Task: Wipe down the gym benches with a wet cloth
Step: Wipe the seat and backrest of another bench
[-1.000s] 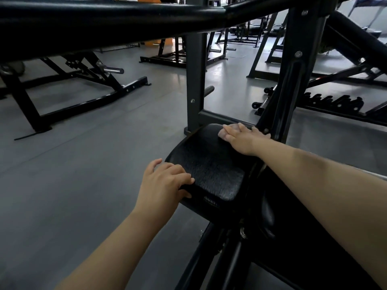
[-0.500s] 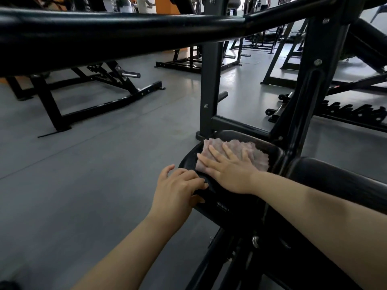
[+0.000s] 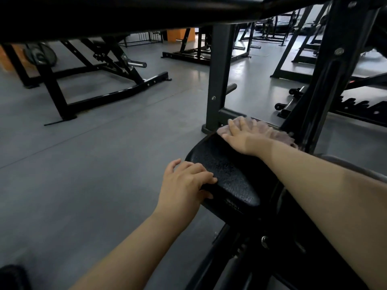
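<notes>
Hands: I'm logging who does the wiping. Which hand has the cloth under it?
The right hand, pressing flat on the pinkish cloth at the seat pad's far end; the left hand only grips the pad's near edge.

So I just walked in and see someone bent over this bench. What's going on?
A person is wiping a gym bench. The right hand presses a pinkish cloth flat on the far end of the black seat pad. The left hand rests on the pad's near left edge, fingers curled over it, apparently for support.
</notes>
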The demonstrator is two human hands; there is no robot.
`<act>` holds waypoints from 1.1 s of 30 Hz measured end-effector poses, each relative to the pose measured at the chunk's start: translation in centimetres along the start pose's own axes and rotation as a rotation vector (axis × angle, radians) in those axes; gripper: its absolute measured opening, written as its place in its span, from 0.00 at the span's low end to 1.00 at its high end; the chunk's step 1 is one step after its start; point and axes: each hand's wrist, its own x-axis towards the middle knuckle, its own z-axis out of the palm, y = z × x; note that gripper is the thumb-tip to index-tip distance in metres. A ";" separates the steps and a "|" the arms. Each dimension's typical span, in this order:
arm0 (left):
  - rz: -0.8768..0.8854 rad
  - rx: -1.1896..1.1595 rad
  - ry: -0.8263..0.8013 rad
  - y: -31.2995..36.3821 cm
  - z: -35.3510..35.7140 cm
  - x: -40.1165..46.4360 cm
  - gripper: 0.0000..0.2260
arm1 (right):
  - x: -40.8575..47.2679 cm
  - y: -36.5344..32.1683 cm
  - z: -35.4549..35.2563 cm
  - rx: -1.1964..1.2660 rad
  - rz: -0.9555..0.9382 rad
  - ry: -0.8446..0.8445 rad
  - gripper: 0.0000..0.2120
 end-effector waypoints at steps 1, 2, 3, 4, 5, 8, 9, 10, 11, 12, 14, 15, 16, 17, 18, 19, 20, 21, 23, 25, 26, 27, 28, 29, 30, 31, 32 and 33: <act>0.008 -0.008 0.015 -0.1 0.1 -0.1 0.15 | -0.3 -1.4 0.3 0.007 -0.043 -0.006 0.28; 0.028 -0.015 0.035 -0.2 0.3 -0.4 0.13 | -0.8 -2.8 0.5 0.012 -0.096 -0.012 0.27; 0.051 -0.016 0.054 -0.4 0.4 -0.8 0.12 | -1.4 -3.9 0.6 0.010 -0.152 -0.019 0.26; 0.071 -0.012 0.071 -0.5 0.5 -1.3 0.11 | -2.1 -4.8 0.7 0.002 -0.201 -0.023 0.25; 0.071 -0.007 0.086 -0.8 0.6 -1.9 0.12 | -2.7 -5.3 1.0 -0.008 -0.239 -0.026 0.25; -0.084 -0.003 0.128 -1.9 0.7 -3.1 0.18 | -4.8 -5.5 1.7 -0.026 -0.318 -0.022 0.24; -0.159 -0.018 0.127 -2.1 0.7 -3.5 0.17 | -5.6 -5.4 1.9 -0.029 -0.349 -0.009 0.24; -0.236 -0.041 0.114 -2.1 0.6 -3.7 0.16 | -6.6 -5.2 2.3 -0.029 -0.386 0.012 0.24; -0.316 -0.065 0.090 -2.1 0.5 -3.8 0.14 | -7.5 -5.1 2.6 -0.029 -0.424 0.040 0.24; -0.399 -0.088 0.053 -2.0 0.5 -3.9 0.12 | -8.3 -4.9 2.8 -0.040 -0.460 0.063 0.25; -0.583 -0.147 -0.018 -1.3 0.3 -3.5 0.13 | -9.7 -4.5 3.0 -0.104 -0.509 0.079 0.26; -0.687 -0.189 -0.020 -0.9 0.2 -3.1 0.14 | -10.3 -4.3 3.2 -0.149 -0.527 0.082 0.26; -0.792 -0.243 0.000 -0.4 0.0 -2.7 0.14 | -11.0 -4.0 3.2 -0.193 -0.544 0.085 0.27; -0.875 -0.299 0.028 0.2 -0.2 -2.3 0.14 | -11.6 -3.8 3.4 -0.230 -0.560 0.088 0.27; -0.924 -0.350 0.050 0.8 -0.3 -2.1 0.14 | -12.1 -3.5 3.5 -0.259 -0.573 0.089 0.28; -0.937 -0.394 0.066 1.6 -0.4 -2.0 0.13 | -12.6 -3.2 3.7 -0.281 -0.578 0.087 0.29; -0.933 -0.434 0.077 2.5 -0.4 -2.1 0.12 | -13.0 -2.9 3.8 -0.302 -0.576 0.083 0.30; -0.925 -0.468 0.087 3.4 -0.4 -2.2 0.11 | -13.5 -2.4 3.9 -0.319 -0.570 0.085 0.31; -0.942 -0.541 0.089 5.3 -0.5 -2.4 0.10 | -14.6 -1.5 3.9 -0.332 -0.558 0.098 0.33; -1.033 -0.693 0.045 7.3 -0.9 -2.7 0.12 | -15.7 -0.5 3.9 -0.328 -0.528 0.079 0.36; -1.083 -0.773 0.010 8.2 -1.1 -2.9 0.14 | -16.4 0.0 3.7 -0.316 -0.512 0.066 0.39; -1.108 -0.826 -0.023 8.9 -1.2 -3.1 0.16 | -16.8 0.7 3.7 -0.291 -0.493 0.051 0.42; -1.109 -0.845 -0.060 9.6 -1.3 -3.3 0.17 | -17.3 1.3 3.7 -0.249 -0.480 0.046 0.45; -1.097 -0.847 -0.089 10.2 -1.4 -3.5 0.18 | -17.9 1.9 3.5 -0.184 -0.481 0.055 0.46; -1.089 -0.834 -0.105 10.8 -1.5 -3.6 0.18 | -18.5 2.4 3.3 -0.089 -0.499 0.085 0.45; -1.087 -0.825 -0.103 11.4 -1.9 -3.6 0.19 | -19.2 2.9 2.9 0.034 -0.508 0.121 0.40; -1.092 -0.828 -0.094 12.0 -2.2 -3.6 0.20 | -20.0 3.4 2.5 0.142 -0.508 0.164 0.33; -1.091 -0.843 -0.084 12.8 -2.6 -3.6 0.21 | -20.9 3.9 2.1 0.207 -0.494 0.211 0.26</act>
